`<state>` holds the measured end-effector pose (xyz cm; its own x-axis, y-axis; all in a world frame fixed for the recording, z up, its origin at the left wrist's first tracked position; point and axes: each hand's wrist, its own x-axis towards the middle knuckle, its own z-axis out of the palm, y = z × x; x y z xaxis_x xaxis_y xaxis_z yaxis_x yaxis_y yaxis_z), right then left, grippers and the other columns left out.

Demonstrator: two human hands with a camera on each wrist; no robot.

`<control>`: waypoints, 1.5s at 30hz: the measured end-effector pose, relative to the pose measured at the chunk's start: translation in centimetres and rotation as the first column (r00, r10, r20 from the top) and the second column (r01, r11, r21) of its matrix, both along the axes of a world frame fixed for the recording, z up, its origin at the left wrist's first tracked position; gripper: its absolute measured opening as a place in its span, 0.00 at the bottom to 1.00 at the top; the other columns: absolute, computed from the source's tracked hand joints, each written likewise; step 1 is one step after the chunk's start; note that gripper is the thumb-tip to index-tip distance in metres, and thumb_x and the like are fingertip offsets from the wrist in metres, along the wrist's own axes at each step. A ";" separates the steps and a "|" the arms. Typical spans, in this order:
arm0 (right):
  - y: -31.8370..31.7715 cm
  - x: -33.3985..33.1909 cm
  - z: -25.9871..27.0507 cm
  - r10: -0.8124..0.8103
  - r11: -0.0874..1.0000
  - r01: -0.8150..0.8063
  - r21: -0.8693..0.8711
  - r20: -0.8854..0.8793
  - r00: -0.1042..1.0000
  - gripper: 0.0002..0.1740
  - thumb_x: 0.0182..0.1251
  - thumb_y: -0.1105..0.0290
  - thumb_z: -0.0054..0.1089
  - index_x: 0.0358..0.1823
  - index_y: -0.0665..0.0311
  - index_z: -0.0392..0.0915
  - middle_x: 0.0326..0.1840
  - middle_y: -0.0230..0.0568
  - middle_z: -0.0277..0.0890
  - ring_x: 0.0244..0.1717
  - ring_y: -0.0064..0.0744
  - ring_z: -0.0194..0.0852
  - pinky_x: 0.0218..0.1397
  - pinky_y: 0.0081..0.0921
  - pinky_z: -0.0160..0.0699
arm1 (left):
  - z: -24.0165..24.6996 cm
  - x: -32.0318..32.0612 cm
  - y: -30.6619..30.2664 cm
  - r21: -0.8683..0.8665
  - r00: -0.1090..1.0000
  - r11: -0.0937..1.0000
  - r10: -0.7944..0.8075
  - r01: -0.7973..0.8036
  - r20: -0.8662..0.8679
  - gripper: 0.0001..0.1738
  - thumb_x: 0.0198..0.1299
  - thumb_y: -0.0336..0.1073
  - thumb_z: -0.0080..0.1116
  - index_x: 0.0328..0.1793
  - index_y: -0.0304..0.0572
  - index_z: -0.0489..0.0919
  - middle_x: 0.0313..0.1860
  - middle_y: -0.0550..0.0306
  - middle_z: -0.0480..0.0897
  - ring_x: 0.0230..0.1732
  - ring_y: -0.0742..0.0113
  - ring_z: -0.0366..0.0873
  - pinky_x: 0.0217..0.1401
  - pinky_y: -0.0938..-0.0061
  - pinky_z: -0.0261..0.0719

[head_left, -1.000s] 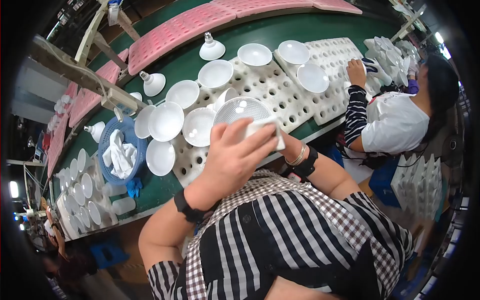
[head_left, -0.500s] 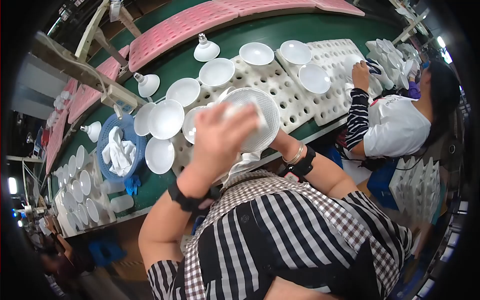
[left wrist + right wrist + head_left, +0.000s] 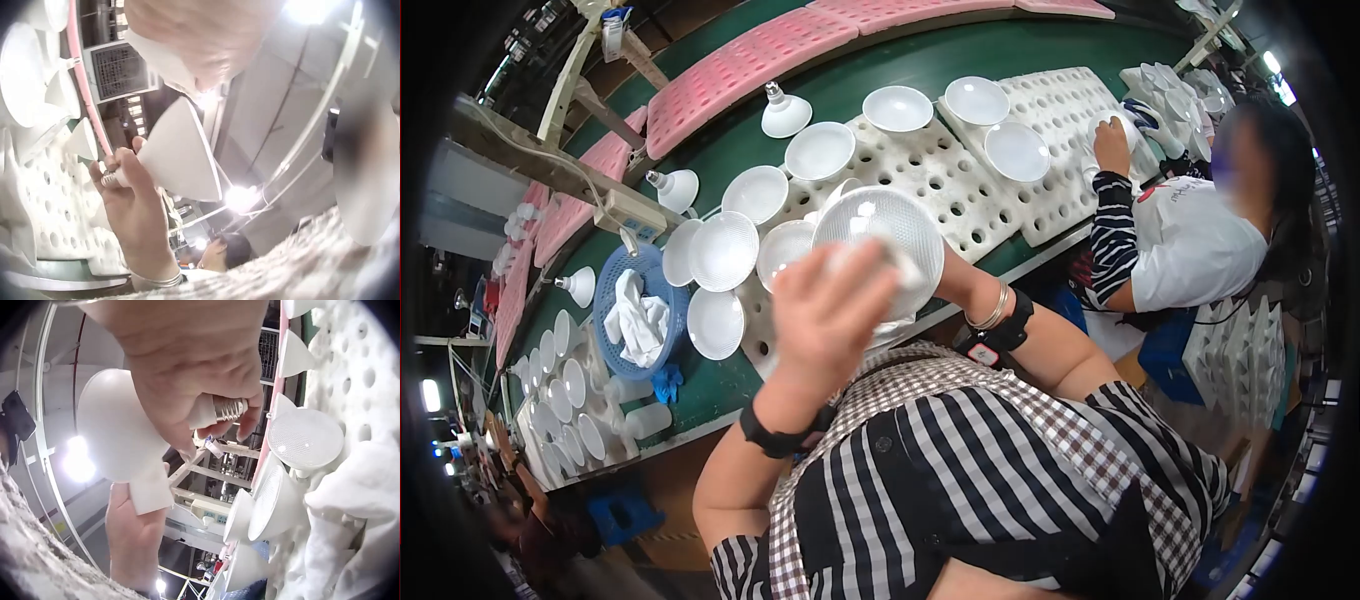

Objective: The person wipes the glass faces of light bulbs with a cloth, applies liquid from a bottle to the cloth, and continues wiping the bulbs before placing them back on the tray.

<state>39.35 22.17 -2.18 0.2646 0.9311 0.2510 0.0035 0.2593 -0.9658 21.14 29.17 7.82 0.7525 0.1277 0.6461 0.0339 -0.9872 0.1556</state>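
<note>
My right hand (image 3: 194,369) grips a white reflector lamp (image 3: 875,215) by its neck and screw base. The lamp's ribbed, clear face points up toward my head, and most of this hand is hidden behind it in the head view. My left hand (image 3: 825,310) holds a folded white cloth (image 3: 150,487) against the lamp's face, blurred by motion. From the left wrist view, the lamp's white cone (image 3: 178,153) shows from the side, with the right hand's fingers (image 3: 128,165) curled around the base.
White foam boards with holes (image 3: 930,185) lie on the green bench (image 3: 840,95), carrying several similar lamps (image 3: 820,150). At left stands a blue basket (image 3: 615,350) with white cloth inside. Another person (image 3: 1190,240) works at the right. Pink foam strips (image 3: 750,75) line the back.
The lamp's face, mostly covered a second ago, has tipped up into view. My left hand with the cloth has shifted left and down across it; my right hand keeps its hold.
</note>
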 end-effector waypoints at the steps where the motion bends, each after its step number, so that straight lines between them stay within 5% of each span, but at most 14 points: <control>1: -0.1 0.0 0.0 0.077 0.994 -0.096 -0.056 -0.277 0.958 0.30 0.60 0.69 0.67 0.64 0.64 0.70 0.60 0.40 0.76 0.59 0.29 0.75 0.62 0.28 0.74 | 0.8 0.5 -0.6 0.004 1.000 1.000 0.005 -0.005 0.002 0.23 0.50 0.32 0.65 0.56 0.50 0.82 0.62 0.58 0.78 0.57 0.53 0.75 0.55 0.62 0.69; 2: -0.1 -0.1 0.0 0.129 0.975 -0.204 -0.084 -0.535 0.835 0.29 0.60 0.70 0.66 0.63 0.64 0.71 0.59 0.40 0.77 0.57 0.27 0.75 0.60 0.27 0.75 | 1.6 1.0 -1.0 0.013 0.999 0.999 -0.042 0.042 -0.029 0.23 0.49 0.33 0.65 0.54 0.52 0.82 0.61 0.61 0.79 0.56 0.54 0.75 0.54 0.62 0.69; 12: -0.6 -0.6 1.5 -0.249 0.963 0.228 0.141 0.164 0.954 0.19 0.57 0.74 0.67 0.51 0.66 0.79 0.41 0.43 0.84 0.40 0.33 0.84 0.42 0.26 0.80 | -1.2 0.3 0.9 -0.166 0.970 0.957 0.244 -0.239 0.009 0.18 0.52 0.31 0.64 0.51 0.46 0.83 0.59 0.59 0.80 0.53 0.53 0.74 0.53 0.62 0.67; 20: 1.1 -0.3 -3.6 -0.043 0.995 -0.020 -0.102 -0.580 0.813 0.15 0.68 0.74 0.55 0.54 0.68 0.77 0.48 0.37 0.82 0.44 0.28 0.83 0.47 0.24 0.83 | 0.3 2.7 2.6 -0.123 0.986 0.979 0.167 -0.162 0.026 0.21 0.54 0.30 0.62 0.56 0.53 0.81 0.59 0.61 0.80 0.53 0.53 0.75 0.55 0.63 0.69; 22: 0.5 -0.3 -2.0 0.060 0.994 -0.109 -0.001 -0.829 0.557 0.14 0.72 0.70 0.51 0.52 0.68 0.78 0.46 0.38 0.82 0.42 0.26 0.82 0.44 0.24 0.82 | -1.9 2.1 4.6 -0.617 0.990 0.784 0.131 -0.066 0.061 0.19 0.64 0.34 0.58 0.61 0.46 0.79 0.59 0.56 0.80 0.56 0.57 0.75 0.60 0.66 0.71; 23: 0.6 -0.1 -1.7 -0.025 0.993 -0.070 -0.093 -0.760 0.650 0.13 0.70 0.70 0.54 0.51 0.67 0.78 0.45 0.40 0.83 0.41 0.28 0.82 0.43 0.25 0.81 | -1.8 2.3 4.2 -0.616 0.990 0.786 0.124 -0.060 0.061 0.19 0.64 0.34 0.58 0.61 0.46 0.79 0.59 0.56 0.80 0.56 0.57 0.75 0.60 0.66 0.71; 25: 0.3 -0.2 0.4 -0.127 0.983 -0.004 -0.186 -0.685 0.717 0.12 0.68 0.70 0.57 0.49 0.67 0.79 0.43 0.41 0.83 0.39 0.30 0.83 0.41 0.26 0.81 | -1.5 1.9 2.6 -0.963 0.949 0.078 0.165 0.258 0.267 0.20 0.71 0.38 0.53 0.65 0.38 0.76 0.58 0.52 0.80 0.60 0.64 0.74 0.63 0.70 0.70; 26: -0.1 -0.2 2.7 -0.226 0.974 0.228 0.001 -0.124 0.966 0.12 0.64 0.71 0.60 0.47 0.67 0.79 0.41 0.43 0.83 0.38 0.34 0.82 0.41 0.27 0.80 | -1.7 1.8 2.4 -0.965 0.954 0.072 0.152 0.252 0.260 0.20 0.71 0.38 0.53 0.65 0.38 0.76 0.58 0.52 0.80 0.60 0.64 0.74 0.63 0.70 0.70; 27: -0.3 0.0 4.0 -0.391 0.916 0.287 0.281 0.461 0.797 0.12 0.61 0.71 0.64 0.45 0.67 0.79 0.39 0.45 0.83 0.37 0.38 0.82 0.40 0.29 0.79 | -1.9 1.7 2.4 -0.970 0.962 0.080 0.137 0.229 0.238 0.21 0.71 0.39 0.52 0.65 0.35 0.75 0.59 0.52 0.79 0.62 0.66 0.73 0.63 0.71 0.70; 30: -0.9 -0.2 2.9 -0.102 0.983 0.074 0.166 0.169 0.980 0.16 0.54 0.72 0.69 0.44 0.67 0.79 0.37 0.48 0.82 0.37 0.45 0.82 0.41 0.32 0.79 | -2.3 1.7 2.6 -0.973 0.981 0.188 0.112 0.135 0.158 0.21 0.72 0.40 0.52 0.66 0.37 0.75 0.62 0.51 0.77 0.62 0.65 0.73 0.63 0.72 0.69; 32: -1.6 -0.2 3.0 -0.049 0.997 0.039 0.061 0.183 0.982 0.16 0.54 0.72 0.68 0.45 0.67 0.79 0.37 0.47 0.82 0.38 0.44 0.82 0.42 0.32 0.79 | -1.9 2.1 2.7 -0.678 0.982 0.734 0.100 0.037 0.162 0.20 0.70 0.41 0.54 0.64 0.42 0.78 0.62 0.51 0.77 0.60 0.60 0.74 0.62 0.71 0.70; 34: -1.5 0.0 3.4 -0.028 0.999 0.016 0.034 0.396 0.918 0.16 0.55 0.71 0.67 0.46 0.66 0.79 0.38 0.46 0.83 0.40 0.41 0.83 0.44 0.31 0.79 | -1.0 2.0 1.7 -0.616 0.974 0.786 0.179 -0.054 0.142 0.19 0.64 0.39 0.60 0.61 0.49 0.81 0.59 0.52 0.79 0.59 0.55 0.74 0.60 0.67 0.71; 36: -1.3 0.0 2.0 -0.044 0.997 0.028 0.065 0.256 0.966 0.15 0.56 0.71 0.67 0.45 0.66 0.80 0.38 0.46 0.83 0.40 0.41 0.83 0.44 0.31 0.80 | 0.5 1.8 0.0 -0.036 0.999 0.998 0.044 -0.043 0.025 0.21 0.55 0.36 0.65 0.57 0.54 0.82 0.61 0.58 0.79 0.58 0.55 0.74 0.58 0.64 0.70; 45: -1.4 -0.6 1.8 -0.106 0.994 0.089 0.068 0.336 0.936 0.13 0.56 0.72 0.67 0.43 0.66 0.80 0.34 0.47 0.83 0.36 0.46 0.84 0.39 0.32 0.80 | -0.3 3.0 2.5 -0.180 0.983 0.969 0.182 -0.172 0.038 0.20 0.50 0.31 0.65 0.52 0.52 0.83 0.60 0.64 0.80 0.52 0.56 0.73 0.53 0.61 0.67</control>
